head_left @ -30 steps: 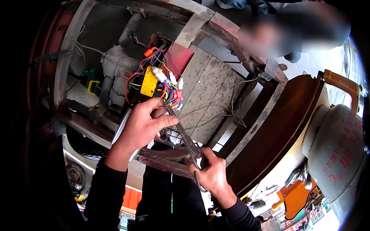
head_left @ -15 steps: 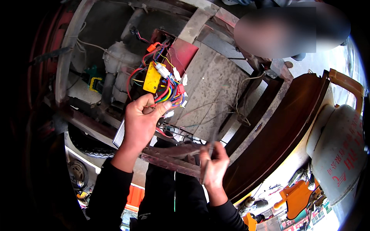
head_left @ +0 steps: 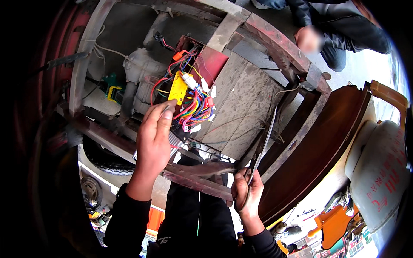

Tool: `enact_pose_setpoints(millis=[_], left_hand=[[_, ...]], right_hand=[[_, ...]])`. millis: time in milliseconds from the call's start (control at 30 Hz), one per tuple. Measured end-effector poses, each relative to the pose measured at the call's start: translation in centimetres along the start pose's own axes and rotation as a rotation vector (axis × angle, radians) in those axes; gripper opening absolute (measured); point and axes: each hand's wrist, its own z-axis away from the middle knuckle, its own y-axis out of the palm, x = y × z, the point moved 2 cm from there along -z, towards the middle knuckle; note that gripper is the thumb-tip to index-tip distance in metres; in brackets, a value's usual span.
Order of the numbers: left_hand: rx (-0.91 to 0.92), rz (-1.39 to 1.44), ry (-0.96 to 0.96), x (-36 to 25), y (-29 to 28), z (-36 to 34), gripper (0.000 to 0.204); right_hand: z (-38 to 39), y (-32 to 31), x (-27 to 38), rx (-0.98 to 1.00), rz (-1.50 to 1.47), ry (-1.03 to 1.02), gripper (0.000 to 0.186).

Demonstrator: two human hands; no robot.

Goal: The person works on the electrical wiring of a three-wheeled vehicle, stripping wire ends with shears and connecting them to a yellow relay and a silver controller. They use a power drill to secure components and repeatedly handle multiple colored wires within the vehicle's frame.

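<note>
My left hand is closed, thumb against fingers, beside a yellow plate; I cannot make out what, if anything, is pinched there. Just right of its fingertips spreads a bundle of coloured wires with white and red plug connectors. Below the wires a finned silver box shows in part behind my hand. My right hand grips a long, thin metal blade-like tool near the frame's front rail, pointing up and away from me. Its exact kind is unclear.
A rusty metal frame surrounds the wiring, with a grey board inside it. A curved brown panel and a grey gas cylinder stand at right. A tyre lies lower left. Another person is at far right.
My left hand has let go of the wire bundle and sits left of it. In my right hand the tool, blurred before, now shows plainly. The view has shifted slightly.
</note>
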Motion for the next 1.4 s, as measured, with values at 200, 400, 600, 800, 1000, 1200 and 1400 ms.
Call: enact_pose_setpoints(millis=[200,400,600,800,1000,1200,1400], left_hand=[[-0.066,1.058,-0.482,-0.4,-2.0,2.7,0.033],[-0.043,1.140,-0.523,-0.9,-0.4,5.4,0.034],[0.010,1.079,-0.575,-0.4,1.3,7.8,0.036],[0.078,0.951,-0.549,1.5,2.0,10.5,0.039],[-0.138,-0.252,0.053,-1.7,0.0,10.5,0.061],[0.378,0.116,-0.144,-4.4,4.7,11.2,0.029],[0.342,0.431,-0.408,-2.9,6.6,10.2,0.013]], right_hand=[[0.7,2.3,0.3,0.242,-0.189,0.130,0.027],[0.9,4.2,2.2,0.385,-0.487,0.091,0.025],[-0.5,2.9,4.4,0.289,-0.506,0.054,0.021],[-0.8,1.5,5.5,0.291,-0.523,0.090,0.019],[-0.8,0.2,5.3,0.312,-0.313,0.096,0.014],[1.4,0.4,4.7,0.396,-0.226,0.061,0.013],[2.5,-1.7,4.2,0.322,-0.032,0.103,0.027]])
